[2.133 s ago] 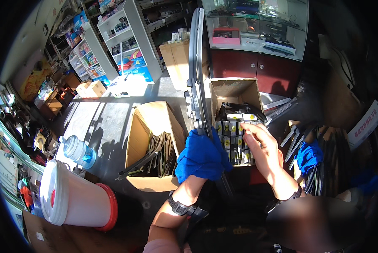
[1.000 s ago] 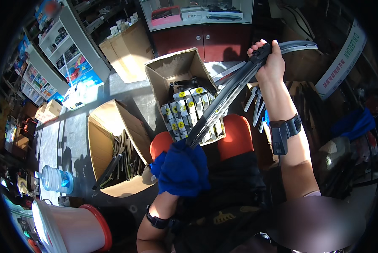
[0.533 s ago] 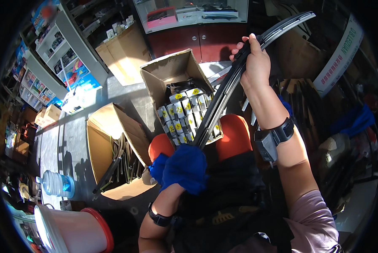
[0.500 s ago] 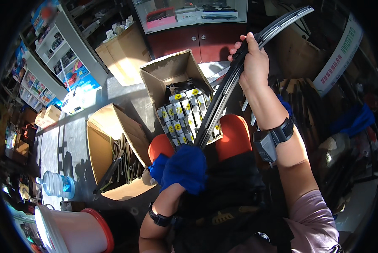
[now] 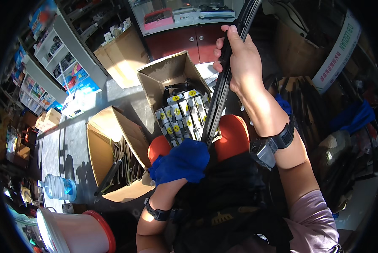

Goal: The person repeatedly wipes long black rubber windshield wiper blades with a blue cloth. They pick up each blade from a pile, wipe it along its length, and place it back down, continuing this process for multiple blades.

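Note:
Long black wiper blades [image 5: 218,105] stand slanted in front of me, running from my lap up past the top edge of the view. My right hand [image 5: 243,59] is closed round them partway up, thumb on top. A blue cloth [image 5: 182,161] covers the fingers of my left hand [image 5: 174,184] and is bunched around the blades' lower end; the fingers themselves are hidden. Behind the blades, between my orange-red knees, a cardboard box [image 5: 168,69] holds several rows of grey packs [image 5: 184,110] with yellow labels.
To the left, another open carton [image 5: 97,154] holds loose used-looking wiper strips [image 5: 123,166]. A water jug [image 5: 60,187] and a white bucket with a red rim [image 5: 77,230] stand at lower left. More dark strips [image 5: 303,101] lean at right; a glass-topped red cabinet [image 5: 172,44] stands ahead.
My right hand has shifted a little left, and the blades have swung more upright, their upper end now leaving the view. The cloth-covered left hand has moved slightly up around the lower end.

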`<state>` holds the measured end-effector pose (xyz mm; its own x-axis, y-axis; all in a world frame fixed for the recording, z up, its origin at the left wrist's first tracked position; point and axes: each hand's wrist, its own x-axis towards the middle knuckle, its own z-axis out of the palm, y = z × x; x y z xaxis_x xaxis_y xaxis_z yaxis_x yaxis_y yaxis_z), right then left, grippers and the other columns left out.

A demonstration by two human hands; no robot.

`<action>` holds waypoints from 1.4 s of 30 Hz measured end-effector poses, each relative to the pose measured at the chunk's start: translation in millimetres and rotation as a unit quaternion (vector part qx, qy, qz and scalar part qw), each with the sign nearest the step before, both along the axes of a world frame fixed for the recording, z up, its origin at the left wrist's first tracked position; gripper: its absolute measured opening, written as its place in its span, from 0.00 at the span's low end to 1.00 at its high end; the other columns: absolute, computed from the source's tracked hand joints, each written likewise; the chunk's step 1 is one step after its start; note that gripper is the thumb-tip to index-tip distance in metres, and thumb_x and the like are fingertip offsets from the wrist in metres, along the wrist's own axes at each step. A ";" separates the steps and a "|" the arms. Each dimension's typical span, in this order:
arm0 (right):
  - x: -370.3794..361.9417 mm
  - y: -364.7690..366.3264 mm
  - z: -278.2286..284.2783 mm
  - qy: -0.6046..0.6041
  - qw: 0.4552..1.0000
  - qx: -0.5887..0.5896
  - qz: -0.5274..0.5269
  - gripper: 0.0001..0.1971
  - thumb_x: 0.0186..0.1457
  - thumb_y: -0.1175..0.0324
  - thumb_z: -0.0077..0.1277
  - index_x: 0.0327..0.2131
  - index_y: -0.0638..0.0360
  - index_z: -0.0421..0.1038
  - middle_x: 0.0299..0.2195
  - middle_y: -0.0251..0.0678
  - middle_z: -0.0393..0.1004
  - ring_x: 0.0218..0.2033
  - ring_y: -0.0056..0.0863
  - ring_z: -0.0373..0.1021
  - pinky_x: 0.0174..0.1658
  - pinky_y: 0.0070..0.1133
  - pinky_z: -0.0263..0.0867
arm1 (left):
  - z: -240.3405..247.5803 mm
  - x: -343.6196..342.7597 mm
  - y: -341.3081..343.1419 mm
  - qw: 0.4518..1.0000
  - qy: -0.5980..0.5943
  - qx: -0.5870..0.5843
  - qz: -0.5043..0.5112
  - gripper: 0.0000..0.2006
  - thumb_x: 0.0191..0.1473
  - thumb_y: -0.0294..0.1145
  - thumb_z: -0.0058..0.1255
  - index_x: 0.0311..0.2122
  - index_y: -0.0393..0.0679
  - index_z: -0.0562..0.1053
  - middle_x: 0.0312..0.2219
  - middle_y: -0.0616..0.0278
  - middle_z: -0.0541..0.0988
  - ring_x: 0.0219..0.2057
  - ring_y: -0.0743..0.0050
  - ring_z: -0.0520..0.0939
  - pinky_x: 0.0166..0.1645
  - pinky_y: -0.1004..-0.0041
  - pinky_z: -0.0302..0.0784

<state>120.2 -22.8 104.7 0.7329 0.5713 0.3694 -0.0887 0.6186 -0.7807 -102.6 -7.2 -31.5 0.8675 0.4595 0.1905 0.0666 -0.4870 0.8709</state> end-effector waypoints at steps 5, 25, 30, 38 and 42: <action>-19.6 2.1 -20.1 -0.018 0.997 -0.060 0.039 0.13 0.61 0.58 0.42 0.41 0.58 0.62 0.23 0.30 0.64 0.22 0.16 0.61 0.16 0.14 0.57 | 31.5 9.5 1.2 0.993 0.054 0.091 0.047 0.17 0.48 0.36 0.52 0.43 0.44 0.72 0.39 0.54 0.76 0.44 0.55 0.75 0.47 0.68 0.70; -48.7 9.5 -44.2 0.002 0.987 -0.136 0.086 0.16 0.60 0.59 0.43 0.43 0.62 0.62 0.24 0.31 0.63 0.22 0.16 0.60 0.16 0.14 0.56 | 5.9 36.1 38.8 0.981 0.105 -0.087 -0.137 0.11 0.56 0.34 0.44 0.42 0.41 0.72 0.37 0.59 0.78 0.38 0.63 0.78 0.43 0.68 0.73; -28.3 14.0 -44.5 0.025 0.994 -0.065 0.087 0.10 0.61 0.61 0.43 0.35 0.58 0.62 0.22 0.29 0.63 0.20 0.15 0.61 0.13 0.13 0.56 | -77.8 -1.0 25.5 0.969 0.001 -0.194 -0.151 0.13 0.55 0.31 0.43 0.45 0.39 0.69 0.38 0.56 0.76 0.39 0.65 0.77 0.45 0.69 0.72; -26.5 3.0 -37.1 0.050 0.992 -0.065 0.099 0.11 0.61 0.61 0.42 0.34 0.60 0.60 0.21 0.28 0.61 0.18 0.14 0.58 0.14 0.13 0.55 | 0.3 26.2 -11.9 0.998 0.006 -0.060 0.003 0.08 0.48 0.28 0.50 0.35 0.40 0.69 0.28 0.63 0.75 0.29 0.72 0.77 0.34 0.73 0.73; -36.3 -1.7 -32.8 -0.002 0.990 -0.080 0.115 0.12 0.62 0.60 0.40 0.40 0.59 0.62 0.24 0.30 0.63 0.22 0.16 0.60 0.16 0.13 0.56 | -31.2 26.5 -5.0 0.945 -0.068 -0.320 0.013 0.09 0.48 0.31 0.50 0.34 0.41 0.69 0.26 0.62 0.75 0.28 0.68 0.77 0.34 0.72 0.73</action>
